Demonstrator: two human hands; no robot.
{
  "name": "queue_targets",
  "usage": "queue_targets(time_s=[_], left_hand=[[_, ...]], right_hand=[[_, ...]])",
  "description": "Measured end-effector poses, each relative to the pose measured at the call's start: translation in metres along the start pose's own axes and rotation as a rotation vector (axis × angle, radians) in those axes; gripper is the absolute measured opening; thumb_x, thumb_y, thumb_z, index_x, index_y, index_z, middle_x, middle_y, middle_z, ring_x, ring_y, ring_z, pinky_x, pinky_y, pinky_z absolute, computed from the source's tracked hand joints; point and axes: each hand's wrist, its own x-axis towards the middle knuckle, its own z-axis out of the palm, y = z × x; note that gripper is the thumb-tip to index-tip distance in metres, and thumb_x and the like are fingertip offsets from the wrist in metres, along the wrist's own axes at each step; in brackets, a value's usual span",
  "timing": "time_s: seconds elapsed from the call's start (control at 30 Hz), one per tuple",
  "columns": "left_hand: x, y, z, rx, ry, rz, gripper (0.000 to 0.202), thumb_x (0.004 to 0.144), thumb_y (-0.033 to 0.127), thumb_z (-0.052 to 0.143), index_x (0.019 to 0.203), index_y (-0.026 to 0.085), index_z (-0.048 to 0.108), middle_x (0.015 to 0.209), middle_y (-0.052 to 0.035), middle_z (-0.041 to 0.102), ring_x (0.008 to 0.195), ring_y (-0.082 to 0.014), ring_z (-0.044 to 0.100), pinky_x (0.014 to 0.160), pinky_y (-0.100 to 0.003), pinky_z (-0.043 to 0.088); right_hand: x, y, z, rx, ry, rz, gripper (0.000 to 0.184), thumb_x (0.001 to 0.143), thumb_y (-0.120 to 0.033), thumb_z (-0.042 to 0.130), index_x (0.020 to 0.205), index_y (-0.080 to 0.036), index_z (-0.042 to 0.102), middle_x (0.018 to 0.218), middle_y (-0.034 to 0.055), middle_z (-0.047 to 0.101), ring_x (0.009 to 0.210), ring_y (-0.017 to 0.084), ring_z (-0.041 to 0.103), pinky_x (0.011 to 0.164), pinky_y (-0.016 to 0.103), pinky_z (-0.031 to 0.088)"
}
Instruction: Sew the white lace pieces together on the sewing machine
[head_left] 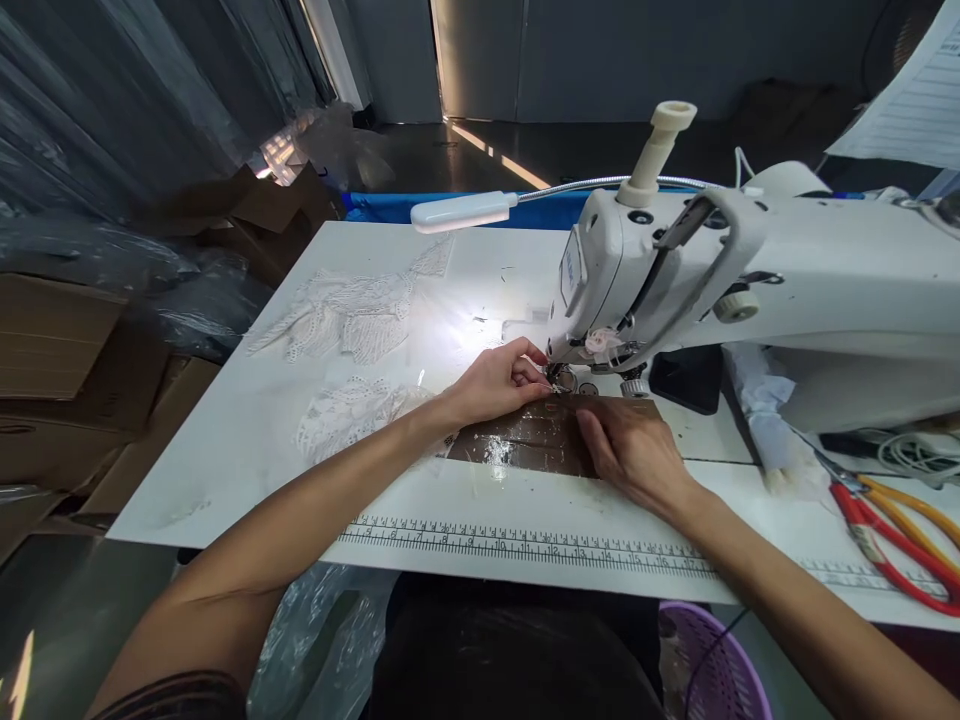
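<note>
My left hand (496,382) rests on the white table (247,430) beside the needle of a white sewing machine (750,280). Its fingertips are pinched on a small piece of white lace right at the presser foot (559,377). My right hand (634,447) lies flat, fingers stretched out, on a shiny brown plate (525,440) set into the table in front of the needle. A ruler strip (525,543) runs along the table's near edge below both hands.
White lace pieces (352,320) lie at the table's left, another lace piece (345,415) nearer my left forearm. A gooseneck lamp (465,211) shines over them. Red and yellow scissors (892,530) lie at the right. Cardboard boxes (60,340) stand left; a purple basket (712,670) sits below.
</note>
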Motion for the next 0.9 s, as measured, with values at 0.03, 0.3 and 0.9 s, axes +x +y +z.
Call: queue_targets(time_s=[0.03,0.3,0.9], left_hand=[[0.002,-0.001,-0.002,-0.057,-0.006,-0.030,0.028,0.079,0.022,0.072,0.099,0.017,0.053,0.083,-0.0027,0.072,0.080,-0.0147,0.068,0.078,-0.032,0.053],[0.012,-0.005,-0.008,-0.327,-0.026,-0.217,0.039,0.071,0.006,0.073,0.102,0.016,0.051,0.075,-0.0022,0.070,0.083,-0.0164,0.068,0.082,-0.035,0.052],[0.005,0.000,-0.017,-0.033,-0.144,-0.089,0.063,0.070,0.021,0.077,0.127,0.016,0.050,0.098,-0.0058,0.068,0.087,-0.0171,0.064,0.079,-0.033,0.048]], right_hand=[[0.003,0.000,0.001,-0.057,0.004,0.019,0.048,0.101,-0.040,0.023,0.090,-0.016,0.063,0.077,0.0100,0.069,0.063,0.020,0.061,0.055,0.030,0.033],[0.017,-0.003,0.016,-0.309,0.016,0.084,0.056,0.103,-0.043,0.019,0.096,-0.013,0.065,0.078,0.0111,0.069,0.056,0.018,0.056,0.050,0.031,0.017],[0.027,0.002,0.016,-0.230,-0.013,0.090,0.036,0.099,-0.043,0.039,0.104,-0.017,0.064,0.084,0.0072,0.071,0.065,0.021,0.064,0.047,0.028,0.012]])
